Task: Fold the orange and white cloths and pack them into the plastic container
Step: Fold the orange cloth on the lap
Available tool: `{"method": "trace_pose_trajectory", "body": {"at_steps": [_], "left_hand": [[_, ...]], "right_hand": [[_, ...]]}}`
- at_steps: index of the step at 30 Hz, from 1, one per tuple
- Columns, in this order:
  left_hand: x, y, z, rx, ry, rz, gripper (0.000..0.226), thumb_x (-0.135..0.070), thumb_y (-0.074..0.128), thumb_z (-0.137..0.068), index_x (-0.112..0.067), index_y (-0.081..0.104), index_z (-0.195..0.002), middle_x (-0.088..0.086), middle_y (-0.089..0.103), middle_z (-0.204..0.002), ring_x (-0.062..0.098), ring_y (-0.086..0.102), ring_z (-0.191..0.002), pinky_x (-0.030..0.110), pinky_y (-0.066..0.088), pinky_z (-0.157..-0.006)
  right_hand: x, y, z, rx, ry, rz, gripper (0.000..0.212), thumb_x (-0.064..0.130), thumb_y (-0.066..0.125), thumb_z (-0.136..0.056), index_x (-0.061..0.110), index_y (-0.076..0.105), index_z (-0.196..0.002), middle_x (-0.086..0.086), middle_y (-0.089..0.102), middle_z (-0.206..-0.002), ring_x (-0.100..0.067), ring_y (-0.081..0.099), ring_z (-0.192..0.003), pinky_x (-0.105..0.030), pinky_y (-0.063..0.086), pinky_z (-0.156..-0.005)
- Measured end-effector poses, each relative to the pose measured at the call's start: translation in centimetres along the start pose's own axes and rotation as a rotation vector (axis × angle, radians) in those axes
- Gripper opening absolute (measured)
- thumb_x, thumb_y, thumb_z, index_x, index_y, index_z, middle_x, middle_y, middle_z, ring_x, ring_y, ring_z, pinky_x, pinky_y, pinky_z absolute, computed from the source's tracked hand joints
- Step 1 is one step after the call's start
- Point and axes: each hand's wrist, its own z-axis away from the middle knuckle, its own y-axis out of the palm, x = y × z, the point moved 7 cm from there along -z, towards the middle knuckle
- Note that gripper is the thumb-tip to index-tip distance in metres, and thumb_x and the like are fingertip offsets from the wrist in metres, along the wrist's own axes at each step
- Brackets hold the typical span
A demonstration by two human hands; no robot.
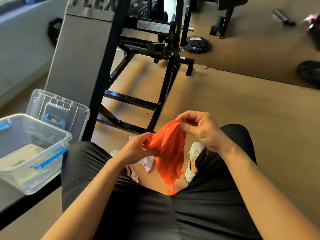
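Two hands pinch orange cloth (168,149), long axis hanging downward.

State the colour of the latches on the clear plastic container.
Blue; the latches on the plastic container show best in the head view.

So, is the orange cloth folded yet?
Not folded. The orange cloth hangs bunched and crumpled, its top edge pinched by the right hand and its side gripped by the left hand, with the loose end dangling.
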Motion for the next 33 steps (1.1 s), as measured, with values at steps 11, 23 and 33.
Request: {"method": "trace_pose_trajectory", "body": {"at_steps": [11,23,33], "left_hand": [[-1.2,-6.7,1.7,-0.292,0.020,0.553,0.008,-0.023,0.077,-0.077,-0.022,0.076,-0.069,-0.007,0.066,-0.059,0.004,0.062,-0.060,0.015,0.050,-0.061],[-3.0,-12.7,0.7,-0.702,-0.095,0.642,0.010,-0.025,0.080,-0.086,-0.018,0.077,-0.079,0.011,0.063,-0.069,0.029,0.060,-0.066,0.072,0.055,-0.065],[-3.4,-10.7,-0.8,-0.545,-0.307,0.814,0.012,-0.023,0.081,-0.082,-0.014,0.075,-0.078,0.007,0.064,-0.068,0.025,0.059,-0.063,0.052,0.057,-0.070]], "right_hand": [[-1.2,-6.0,-1.6,-0.230,0.008,0.459,0.015,0.009,0.069,-0.091,0.024,0.073,-0.094,0.008,0.071,-0.084,0.002,0.062,-0.074,-0.023,0.055,-0.072],[0.8,-4.5,-3.4,-0.151,-0.008,0.227,0.012,0.007,0.071,-0.089,0.006,0.072,-0.101,-0.017,0.073,-0.087,-0.021,0.070,-0.073,-0.032,0.061,-0.066],[-3.3,-6.8,-5.0,-0.478,0.276,-0.201,0.009,0.006,0.073,-0.087,0.014,0.072,-0.081,-0.003,0.067,-0.074,-0.013,0.062,-0.062,-0.028,0.056,-0.057]]}}
